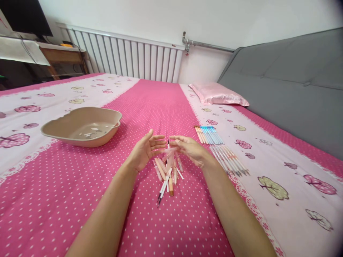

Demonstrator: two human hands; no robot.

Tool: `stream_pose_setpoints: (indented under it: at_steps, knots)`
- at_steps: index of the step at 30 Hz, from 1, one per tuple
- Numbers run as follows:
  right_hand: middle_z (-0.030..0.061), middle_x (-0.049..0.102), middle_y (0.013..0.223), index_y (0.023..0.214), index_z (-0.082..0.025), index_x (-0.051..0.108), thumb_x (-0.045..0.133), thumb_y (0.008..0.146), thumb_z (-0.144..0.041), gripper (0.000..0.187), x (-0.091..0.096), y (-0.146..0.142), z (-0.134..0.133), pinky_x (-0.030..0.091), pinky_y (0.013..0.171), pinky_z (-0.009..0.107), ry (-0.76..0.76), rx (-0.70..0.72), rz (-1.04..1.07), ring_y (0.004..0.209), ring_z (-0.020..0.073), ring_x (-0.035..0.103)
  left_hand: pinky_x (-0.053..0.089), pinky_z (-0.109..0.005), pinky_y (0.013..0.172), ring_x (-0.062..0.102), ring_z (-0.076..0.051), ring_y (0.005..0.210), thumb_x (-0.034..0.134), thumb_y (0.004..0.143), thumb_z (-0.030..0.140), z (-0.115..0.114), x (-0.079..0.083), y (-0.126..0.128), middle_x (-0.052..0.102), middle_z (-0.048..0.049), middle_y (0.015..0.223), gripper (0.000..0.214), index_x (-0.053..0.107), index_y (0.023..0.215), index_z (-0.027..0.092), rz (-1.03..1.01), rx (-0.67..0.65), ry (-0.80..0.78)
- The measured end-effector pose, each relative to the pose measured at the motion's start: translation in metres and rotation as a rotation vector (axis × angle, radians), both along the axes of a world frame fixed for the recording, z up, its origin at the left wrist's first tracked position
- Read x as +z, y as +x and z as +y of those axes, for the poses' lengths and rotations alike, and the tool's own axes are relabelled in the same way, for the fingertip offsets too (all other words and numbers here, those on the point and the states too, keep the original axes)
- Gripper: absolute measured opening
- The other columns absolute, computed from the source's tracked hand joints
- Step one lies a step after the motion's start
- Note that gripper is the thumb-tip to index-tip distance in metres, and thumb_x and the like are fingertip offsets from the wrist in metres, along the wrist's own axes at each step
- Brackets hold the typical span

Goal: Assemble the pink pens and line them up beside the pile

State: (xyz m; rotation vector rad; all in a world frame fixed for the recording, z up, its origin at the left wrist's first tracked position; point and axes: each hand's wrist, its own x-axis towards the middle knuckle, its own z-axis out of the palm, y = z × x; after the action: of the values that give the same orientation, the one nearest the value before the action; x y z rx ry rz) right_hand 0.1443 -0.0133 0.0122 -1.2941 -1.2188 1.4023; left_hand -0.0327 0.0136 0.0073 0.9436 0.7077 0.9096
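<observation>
A loose pile of pen parts lies on the pink dotted bedspread between my hands. It holds peach pen barrels (160, 169), clear pinkish pieces, and white ink refills (164, 185) with dark tips pointing toward me. One barrel with a brown end (171, 187) lies at the near side. My left hand (146, 150) is at the pile's left edge, fingers stretched toward the right. From the other side my right hand (190, 150) reaches over the pile's far part, fingers extended and apart. Translucent pink pieces show between the fingertips; no firm grip on them is visible.
To the left stands a beige basin (80, 137) with small white pieces inside. On the right lie a row of peach and blue pens (209, 135) and a row of clear-barrelled pens (229, 160). Farther back are a pink pillow (218, 94), grey headboard (284, 78) and radiator (128, 53).
</observation>
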Motion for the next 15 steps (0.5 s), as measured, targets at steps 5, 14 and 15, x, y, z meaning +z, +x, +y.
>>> stream_pose_setpoints:
  at_steps: [5, 14, 15]
  knots:
    - [0.0102, 0.061, 0.119, 0.118, -0.014, 0.053, 0.049, 0.087, -0.022, 0.031, -0.004, 0.002, 0.002, 0.037, 0.1, 0.033, 0.011, 0.023, -0.028, 0.109, 0.0154, 0.055, 0.044, -0.038, 0.088, 0.058, -0.026, 0.099, 0.051, 0.078, 0.055, -0.003, 0.001, 0.0, 0.062, -0.0163, 0.104, 0.053, 0.062, 0.1, 0.009, 0.006, -0.003, 0.015]
    - [0.008, 0.056, 0.126, 0.117, -0.017, 0.055, 0.047, 0.087, -0.022, 0.031, -0.006, 0.008, 0.004, 0.033, 0.103, 0.035, 0.024, -0.059, -0.238, 0.118, 0.0163, 0.049, 0.045, -0.027, 0.071, 0.059, -0.016, 0.073, 0.058, 0.07, 0.053, 0.005, -0.002, -0.003, 0.064, -0.0085, 0.084, 0.044, 0.064, 0.082, 0.011, 0.078, 0.354, 0.089]
    - [0.0078, 0.056, 0.127, 0.117, -0.018, 0.055, 0.047, 0.087, -0.022, 0.032, -0.007, 0.009, 0.005, 0.033, 0.103, 0.035, 0.028, -0.069, -0.272, 0.119, 0.0164, 0.048, 0.044, -0.027, 0.069, 0.058, -0.015, 0.07, 0.06, 0.068, 0.051, 0.007, -0.004, -0.004, 0.064, -0.0076, 0.081, 0.042, 0.064, 0.08, 0.011, 0.109, 0.414, 0.098]
